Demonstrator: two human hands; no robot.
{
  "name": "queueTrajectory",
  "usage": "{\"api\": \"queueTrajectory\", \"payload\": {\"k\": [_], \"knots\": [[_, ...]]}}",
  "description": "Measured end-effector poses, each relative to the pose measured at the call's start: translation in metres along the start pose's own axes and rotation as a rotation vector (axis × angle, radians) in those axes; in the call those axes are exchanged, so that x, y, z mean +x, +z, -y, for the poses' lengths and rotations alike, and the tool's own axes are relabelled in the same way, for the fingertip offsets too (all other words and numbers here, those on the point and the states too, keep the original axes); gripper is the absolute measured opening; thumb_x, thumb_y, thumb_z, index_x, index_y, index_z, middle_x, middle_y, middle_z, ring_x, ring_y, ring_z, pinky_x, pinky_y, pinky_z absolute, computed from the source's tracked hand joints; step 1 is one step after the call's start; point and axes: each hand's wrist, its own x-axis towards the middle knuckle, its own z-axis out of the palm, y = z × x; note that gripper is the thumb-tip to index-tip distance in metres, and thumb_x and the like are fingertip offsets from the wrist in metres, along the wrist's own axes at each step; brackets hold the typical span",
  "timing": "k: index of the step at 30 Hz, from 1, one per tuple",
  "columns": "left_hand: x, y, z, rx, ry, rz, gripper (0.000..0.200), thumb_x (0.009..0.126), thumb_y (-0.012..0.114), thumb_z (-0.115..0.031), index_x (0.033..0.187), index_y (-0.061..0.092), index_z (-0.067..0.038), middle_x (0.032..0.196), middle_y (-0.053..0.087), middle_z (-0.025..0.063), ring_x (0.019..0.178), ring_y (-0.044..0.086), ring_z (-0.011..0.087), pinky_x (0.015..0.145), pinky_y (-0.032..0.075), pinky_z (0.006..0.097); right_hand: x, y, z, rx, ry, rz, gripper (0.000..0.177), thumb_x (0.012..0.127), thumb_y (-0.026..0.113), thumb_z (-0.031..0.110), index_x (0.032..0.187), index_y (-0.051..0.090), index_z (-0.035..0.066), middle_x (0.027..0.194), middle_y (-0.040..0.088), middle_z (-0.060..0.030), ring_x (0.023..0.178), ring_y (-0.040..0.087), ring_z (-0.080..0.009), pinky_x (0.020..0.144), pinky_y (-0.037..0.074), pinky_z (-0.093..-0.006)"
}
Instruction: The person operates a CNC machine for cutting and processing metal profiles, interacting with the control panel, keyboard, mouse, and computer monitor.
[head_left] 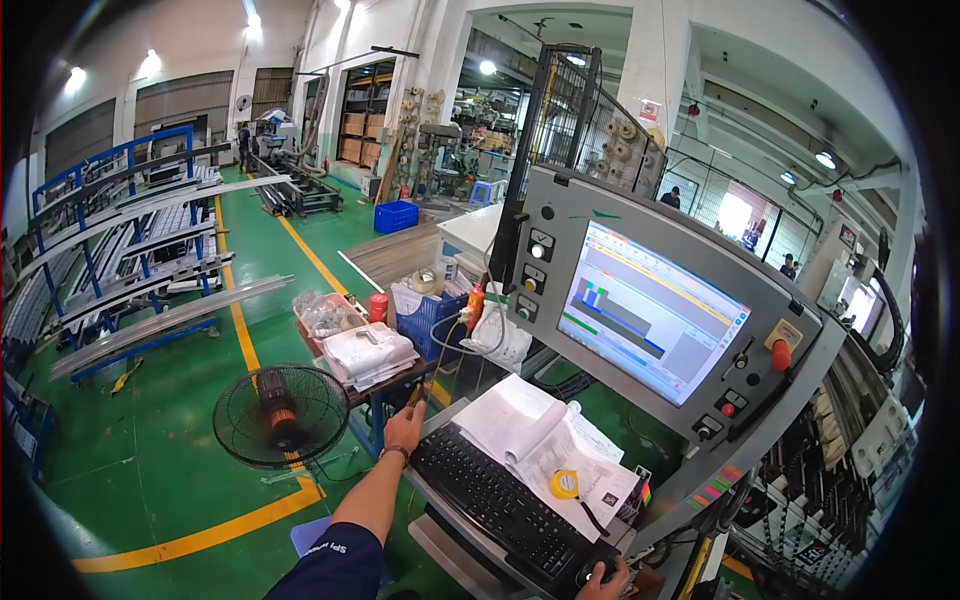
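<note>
My right hand (pixel 606 581) rests on a dark computer mouse (pixel 586 572) at the lower right end of the keyboard shelf, its fingers curled over it. My left hand (pixel 404 430) is just beyond the left end of the black keyboard (pixel 495 500), beside the small side table. Its fingers are closed together, and what they hold, if anything, is too small to make out. Behind the keyboard lie printed papers (pixel 590 470), partly curled, with a yellow tape measure (pixel 564 485) on top. Above them a lit monitor (pixel 650 310) shows a blue and green drawing.
A red emergency stop button (pixel 781 355) sits right of the monitor. On the left stand a black fan (pixel 281 415), stacked papers (pixel 367 355), a red can (pixel 378 307) and a blue basket (pixel 432 330). Metal profiles lie on a blue rack (pixel 135 180). Other people stand far off.
</note>
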Motion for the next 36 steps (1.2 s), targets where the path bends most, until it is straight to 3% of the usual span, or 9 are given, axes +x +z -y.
{"api": "queueTrajectory", "payload": {"k": [21,26,27,28,29,31,33,34,36], "knots": [[0.001,0.002,0.002,-0.008,0.005,-0.011,0.069,0.097,0.049,-0.070,0.106,0.077,-0.008,0.108,0.075,0.0199,0.109,0.068,0.0416,0.095,0.051,0.0478,0.000,-0.003,0.007,0.015,-0.047,-0.013,0.060,0.100,0.067,0.043,0.134,0.062,-0.007,0.133,0.061,-0.0268,0.124,0.056,-0.0422,0.110,0.042,-0.0490],[0.009,0.008,0.009,0.020,0.013,0.008,0.069,0.099,0.045,-0.069,0.108,0.077,-0.007,0.110,0.074,0.0226,0.111,0.067,0.0433,0.096,0.050,0.0499,0.000,0.009,-0.014,0.008,-0.041,-0.028,0.051,0.100,0.068,0.035,0.133,0.063,-0.003,0.134,0.060,-0.0242,0.124,0.056,-0.0418,0.108,0.043,-0.0493],[0.011,0.012,0.015,0.021,0.036,-0.017,0.071,0.100,0.044,-0.069,0.107,0.076,-0.006,0.109,0.073,0.0240,0.110,0.067,0.0443,0.095,0.050,0.0506,-0.002,0.009,-0.020,0.089,-0.029,-0.035,0.048,0.091,0.072,0.017,0.132,0.058,-0.003,0.134,0.054,-0.0225,0.127,0.052,-0.0375,0.113,0.038,-0.0461],[0.014,0.016,0.019,0.019,0.066,-0.032,0.072,0.101,0.042,-0.069,0.106,0.076,-0.005,0.108,0.073,0.0254,0.109,0.067,0.0453,0.094,0.050,0.0514,-0.001,0.008,-0.017,0.091,-0.058,-0.038,0.045,0.092,0.071,0.014,0.131,0.058,-0.004,0.131,0.056,-0.0211,0.125,0.053,-0.0358,0.112,0.039,-0.0454],[0.018,0.020,0.024,-0.001,0.052,-0.040,0.074,0.101,0.041,-0.069,0.105,0.076,-0.004,0.107,0.072,0.0269,0.108,0.067,0.0463,0.093,0.050,0.0521,0.001,0.008,-0.018,0.084,-0.066,-0.047,0.046,0.089,0.073,0.020,0.128,0.062,-0.001,0.131,0.059,-0.0236,0.123,0.055,-0.0407,0.110,0.041,-0.0493],[0.028,0.021,0.030,0.130,0.086,-0.002,0.076,0.103,0.040,-0.067,0.103,0.076,0.000,0.105,0.072,0.0280,0.103,0.067,0.0473,0.088,0.050,0.0523,0.001,0.007,-0.004,0.083,-0.057,-0.085,0.046,0.088,0.075,0.022,0.126,0.063,-0.001,0.128,0.061,-0.0212,0.123,0.055,-0.0400,0.111,0.040,-0.0487],[0.030,0.028,0.038,-0.148,0.119,-0.048,0.066,0.102,0.055,-0.061,0.099,0.075,0.002,0.096,0.076,0.0198,0.085,0.066,0.0321,0.079,0.049,0.0464,0.000,0.009,-0.010,0.017,-0.079,-0.077,0.042,0.090,0.075,0.018,0.126,0.063,0.001,0.130,0.060,-0.0182,0.123,0.056,-0.0351,0.109,0.042,-0.0446],[0.037,0.031,0.046,-0.263,0.053,0.066,0.065,0.103,0.057,-0.059,0.103,0.076,0.004,0.096,0.077,0.0145,0.086,0.065,0.0225,0.078,0.049,0.0410,0.002,0.002,0.003,0.022,-0.064,-0.070,0.045,0.090,0.076,0.024,0.127,0.063,0.002,0.128,0.062,-0.0200,0.124,0.055,-0.0388,0.109,0.042,-0.0476],[0.055,0.046,0.068,-0.414,0.080,0.067,0.067,0.103,0.057,-0.058,0.116,0.073,0.005,0.107,0.076,0.0136,0.099,0.069,0.0208,0.091,0.052,0.0370,0.000,0.004,0.001,0.059,-0.069,-0.105,0.045,0.092,0.074,0.027,0.128,0.063,0.003,0.130,0.060,-0.0203,0.123,0.057,-0.0399,0.108,0.043,-0.0479]]}}
